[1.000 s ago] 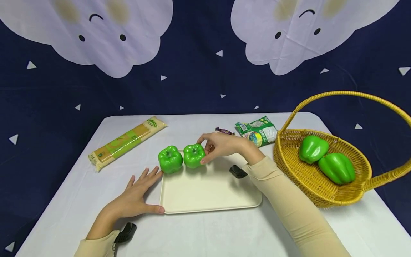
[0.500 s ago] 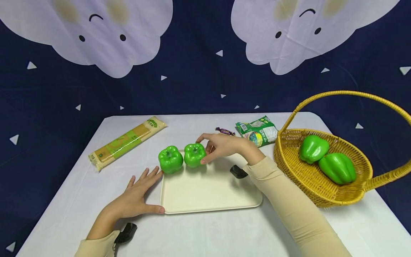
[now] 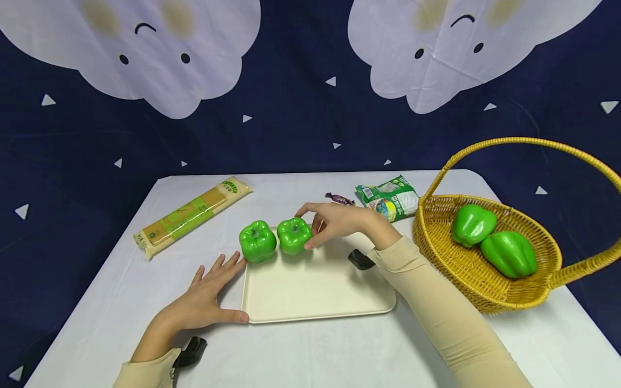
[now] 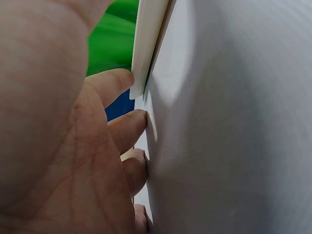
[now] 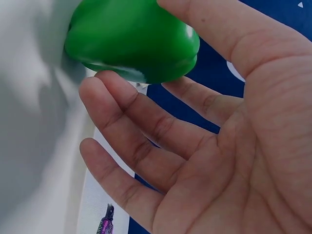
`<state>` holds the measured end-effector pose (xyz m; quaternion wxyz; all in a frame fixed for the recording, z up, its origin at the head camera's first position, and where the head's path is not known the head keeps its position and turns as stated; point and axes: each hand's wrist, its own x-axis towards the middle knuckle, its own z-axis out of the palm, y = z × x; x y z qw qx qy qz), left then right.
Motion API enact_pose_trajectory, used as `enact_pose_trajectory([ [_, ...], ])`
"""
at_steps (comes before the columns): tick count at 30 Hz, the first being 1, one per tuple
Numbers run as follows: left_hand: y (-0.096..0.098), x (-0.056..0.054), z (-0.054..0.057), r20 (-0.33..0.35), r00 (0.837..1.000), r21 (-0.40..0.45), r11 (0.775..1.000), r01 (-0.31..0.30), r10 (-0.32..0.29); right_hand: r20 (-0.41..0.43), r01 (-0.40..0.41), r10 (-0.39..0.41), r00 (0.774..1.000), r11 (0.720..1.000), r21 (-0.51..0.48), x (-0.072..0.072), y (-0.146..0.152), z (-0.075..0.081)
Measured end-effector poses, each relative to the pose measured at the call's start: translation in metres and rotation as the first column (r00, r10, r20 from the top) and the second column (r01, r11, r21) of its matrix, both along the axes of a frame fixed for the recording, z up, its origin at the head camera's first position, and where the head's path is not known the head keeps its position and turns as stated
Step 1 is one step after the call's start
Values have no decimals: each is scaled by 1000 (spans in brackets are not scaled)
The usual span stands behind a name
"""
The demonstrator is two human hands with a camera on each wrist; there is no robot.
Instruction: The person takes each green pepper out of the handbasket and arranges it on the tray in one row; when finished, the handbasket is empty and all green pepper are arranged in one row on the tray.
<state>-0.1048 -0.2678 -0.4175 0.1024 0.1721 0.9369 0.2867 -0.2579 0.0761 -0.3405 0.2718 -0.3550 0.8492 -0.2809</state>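
Note:
My right hand (image 3: 339,221) holds a green bell pepper (image 3: 294,236) between thumb and fingers over the tray's back left part. In the right wrist view the thumb and index finger reach around this bell pepper (image 5: 131,39), while the other fingers lie loosely below it. Another green bell pepper (image 3: 257,241) stands upright to its left, in the back left corner of the cream tray (image 3: 315,291). My left hand (image 3: 204,299) is spread at the tray's left side, thumb at the front corner and index fingertip against the rim (image 4: 146,44) in the left wrist view.
On the right a yellow wicker basket (image 3: 436,264) with a tall handle holds two green bell peppers (image 3: 508,254). A green snack bag (image 3: 390,198) and a purple wrapped candy (image 3: 339,199) lie behind my right hand. A noodle pack (image 3: 191,218) lies at back left.
Almost nothing differs. The bell pepper in my right hand has shifted very slightly; my left hand and the tray stay in place.

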Motion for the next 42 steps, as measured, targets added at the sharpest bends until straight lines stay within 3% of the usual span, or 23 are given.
enact_pose_trajectory([
  [18,0,0,1,13,1000,13,1000,-4,3,-60,10,-8,998,999,39,0,-3,0],
  [42,2,1,1,5,1000,3,1000,-15,15,-56,33,-29,998,998,60,3,7,7],
])
